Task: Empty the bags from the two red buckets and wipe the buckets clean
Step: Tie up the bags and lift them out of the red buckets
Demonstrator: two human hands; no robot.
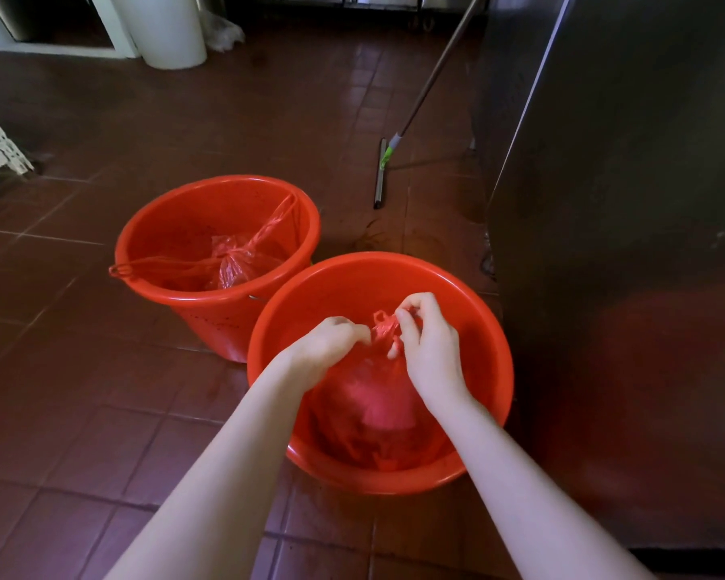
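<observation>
Both hands reach into the near red bucket [478, 328] — left hand [327, 345] and right hand [430, 341] pinch the red bag's [373, 408] gathered neck, likely to lift it out. The second bag [231, 261] lies tied in the far bucket [176, 219] — untouched.

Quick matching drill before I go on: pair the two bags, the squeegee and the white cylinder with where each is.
1 near bag
2 far bag
3 squeegee
4 white cylinder

A on the floor by the steel cabinet
B pinched by left hand and right hand
C far back, left
D tied, in the far bucket

Pairs: 1-B, 2-D, 3-A, 4-C
</observation>
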